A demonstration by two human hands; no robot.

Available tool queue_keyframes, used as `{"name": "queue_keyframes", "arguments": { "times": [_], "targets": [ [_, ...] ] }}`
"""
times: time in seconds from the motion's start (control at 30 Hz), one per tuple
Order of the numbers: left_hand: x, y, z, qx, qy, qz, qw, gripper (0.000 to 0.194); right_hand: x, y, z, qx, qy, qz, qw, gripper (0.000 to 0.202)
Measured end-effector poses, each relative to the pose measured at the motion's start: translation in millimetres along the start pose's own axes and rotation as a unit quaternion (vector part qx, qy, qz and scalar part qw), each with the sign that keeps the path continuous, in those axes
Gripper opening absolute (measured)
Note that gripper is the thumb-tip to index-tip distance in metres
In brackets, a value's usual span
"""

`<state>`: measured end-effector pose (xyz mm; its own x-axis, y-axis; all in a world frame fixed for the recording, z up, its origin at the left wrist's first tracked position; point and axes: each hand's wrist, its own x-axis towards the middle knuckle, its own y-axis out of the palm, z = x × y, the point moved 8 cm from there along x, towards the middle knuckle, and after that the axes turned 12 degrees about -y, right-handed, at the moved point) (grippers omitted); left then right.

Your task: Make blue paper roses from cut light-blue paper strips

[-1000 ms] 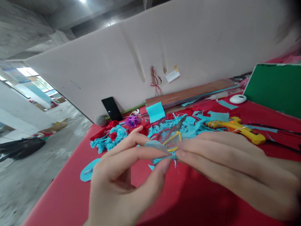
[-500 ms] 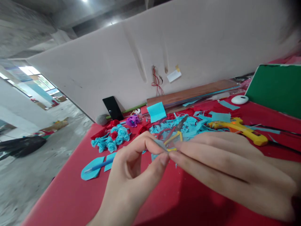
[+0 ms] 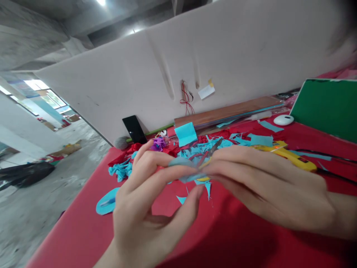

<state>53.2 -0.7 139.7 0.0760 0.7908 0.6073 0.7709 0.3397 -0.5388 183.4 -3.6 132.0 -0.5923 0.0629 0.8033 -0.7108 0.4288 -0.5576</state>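
In front of my chest, a small piece of blue crepe paper (image 3: pixel 182 162), blurred by motion, sits at the fingertips of both hands. My right hand (image 3: pixel 273 182) pinches its right end, the fingers held together. Along its left part lie the fingers of my left hand (image 3: pixel 150 197), with the thumb dropped away below. Just behind the paper are scissors (image 3: pixel 214 146) with red and yellow handles, partly covered by my fingers. Blue scraps (image 3: pixel 192 150) are heaped around them. A rounded blue paper piece (image 3: pixel 107 201) with a blue pen on it lies left of my left hand.
Blue paper flowers (image 3: pixel 120 170) and a purple one (image 3: pixel 158 144) lie at the back left, near a black phone (image 3: pixel 134 128) leaning on the white panel. At right are a yellow glue gun (image 3: pixel 298 158), a white mouse (image 3: pixel 283 120) and a green board (image 3: pixel 326 108).
My left thumb has come away from the paper and dropped, while the left fingers have stretched out along it. My right hand has shifted slightly up and left, still pinching.
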Motion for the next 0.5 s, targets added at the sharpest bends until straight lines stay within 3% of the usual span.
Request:
{"name": "queue_keyframes", "arguments": {
  "times": [0.1, 0.17, 0.27, 0.37, 0.43, 0.5],
  "targets": [
    [-2, -0.1, -1, 0.03, 0.033, -0.003, 0.999, 0.039, 2, 1, -20, 0.143, 0.121, -0.041, 0.982, 0.01],
    [-1, 2.4, -1, 0.047, 0.043, 0.006, 0.998, 0.038, -2, 15, -34, 0.297, 0.235, -0.025, 0.925, 0.008],
    [1, 2.9, -5, 0.064, 0.085, 0.003, 0.994, 0.032, -19, 46, -41, 0.509, 0.396, 0.047, 0.762, 0.011],
    [3, 2.0, -9, 0.068, 0.123, 0.005, 0.99, 0.03, -28, 64, -27, 0.668, 0.446, 0.1, 0.587, 0.013],
    [6, 3.5, -7, 0.053, 0.124, 0.034, 0.99, 0.027, -30, 68, -20, 0.726, 0.459, 0.112, 0.5, 0.012],
    [8, 5.0, -4, 0.026, 0.122, 0.067, 0.99, 0.024, -32, 72, -15, 0.752, 0.474, 0.12, 0.443, 0.011]
  ]
}}
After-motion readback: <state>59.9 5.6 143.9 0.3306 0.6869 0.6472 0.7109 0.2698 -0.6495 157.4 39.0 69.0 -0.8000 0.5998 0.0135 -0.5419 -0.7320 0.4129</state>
